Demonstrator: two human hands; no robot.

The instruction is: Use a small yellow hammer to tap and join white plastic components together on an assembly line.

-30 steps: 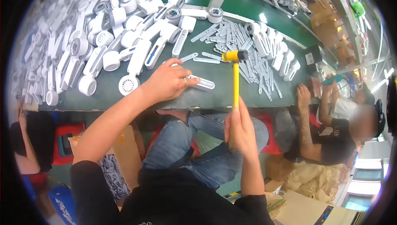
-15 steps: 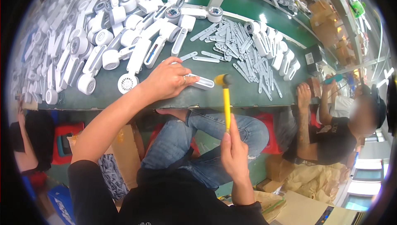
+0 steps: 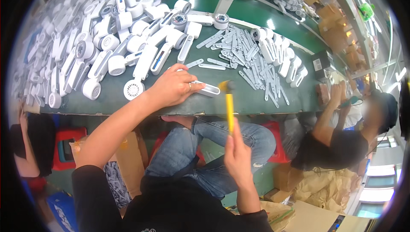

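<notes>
My left hand is closed around a white handheld fan, pressing it down near the table's front edge. Only the fan's handle shows, pointing right with its long slot facing up; its head is hidden under my hand. In my right hand is a small hammer with a yellow handle, gripped low. The hammer's dark and yellow head, a little blurred, hangs just right of the handle's tip, and I cannot tell if they touch. Beyond my left hand lie loose grey strips, long and narrow with rounded ends.
Many white handheld fans are heaped across the left of the green table. A row of fans stands to the right of the strips. A person works at the right. An open cardboard box with grey strips stands below, left of my legs.
The hammer and my right hand have shifted slightly left and tilted. My left hand stays on the fan. At the right, the person's arms have moved further right.
</notes>
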